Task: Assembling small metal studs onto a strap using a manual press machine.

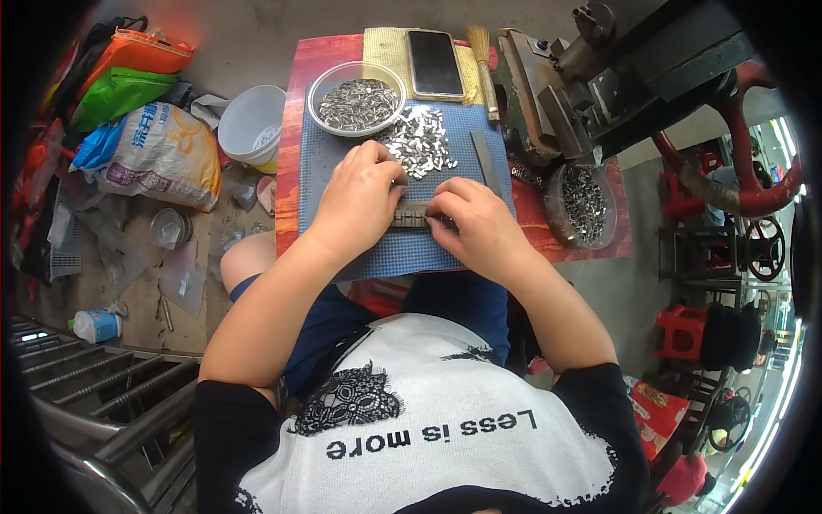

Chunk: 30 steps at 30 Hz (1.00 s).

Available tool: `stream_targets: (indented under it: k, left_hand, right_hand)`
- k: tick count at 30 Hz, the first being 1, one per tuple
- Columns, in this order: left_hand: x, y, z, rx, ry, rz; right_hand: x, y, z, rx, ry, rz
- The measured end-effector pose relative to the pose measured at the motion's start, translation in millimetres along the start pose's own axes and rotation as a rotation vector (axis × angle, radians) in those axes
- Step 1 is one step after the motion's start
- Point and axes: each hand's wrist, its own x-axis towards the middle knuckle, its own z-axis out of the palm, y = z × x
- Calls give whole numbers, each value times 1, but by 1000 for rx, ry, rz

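A small dark metal block with a row of slots (409, 216) lies on the blue ribbed mat (342, 254), between my two hands. At its left end rests my left hand (363, 193), fingers bent and pressed together; whatever they pinch is hidden. My right hand (467, 219) curls over the block's right end, thumb and fingertips closed on it. Just beyond them spreads a loose pile of small shiny metal pieces (421, 141). A clear round tub (313, 96) full of similar small metal parts stands behind my left hand.
A phone (435, 64) lies on a yellow cloth at the far edge, beside a straw brush (484, 73). A flat metal strip (485, 163) is right of the pile. A heavy machine (556, 103) and another parts tub (610, 224) flank the right; a white bucket (248, 120) stands left.
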Motion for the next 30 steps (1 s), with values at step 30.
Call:
stream_targets:
  k: [30]
  left_hand:
    - [-18,16,-12,-184,-129,-103]
  right_hand:
    - [14,18,-10,112,129,197]
